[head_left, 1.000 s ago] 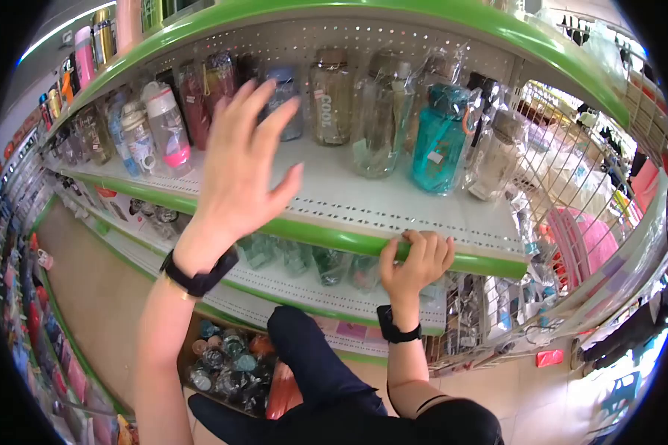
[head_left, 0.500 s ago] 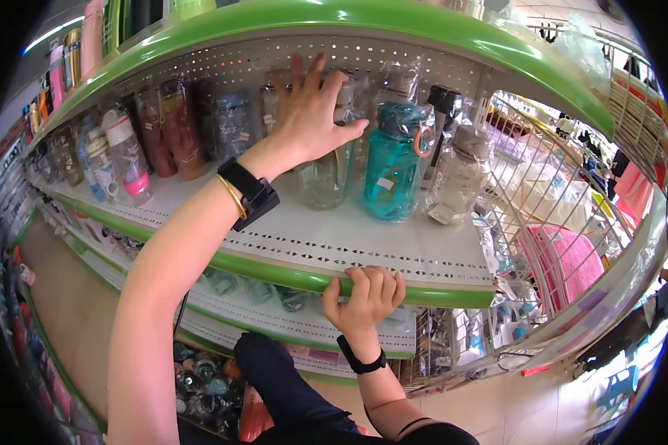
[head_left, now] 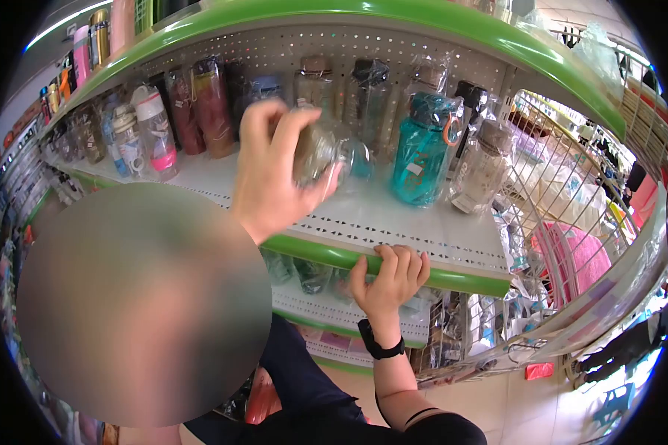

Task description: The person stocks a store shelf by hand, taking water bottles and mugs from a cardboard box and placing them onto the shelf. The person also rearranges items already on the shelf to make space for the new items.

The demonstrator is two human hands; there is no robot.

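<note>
My left hand is curled around a clear plastic bottle in clear wrap. The bottle is tilted above the shelf and partly blurred, with much of it behind my fingers. My right hand grips the green front edge of the shelf, fingers bent over its top. A teal bottle with an orange ring stands upright to the right of the held bottle. Behind the held bottle are a clear bottle with a brown lid and a dark-lidded bottle.
More wrapped bottles line the shelf's left, among them one with a pink base and a dark red one. A clear grey-lidded bottle stands near the right end. A wire rack borders that end, and another green-edged shelf hangs above.
My left hand has lifted the clear bottle from its place and drawn it toward me, tilting it. My right hand stays on the shelf edge. The view has shifted slightly.
</note>
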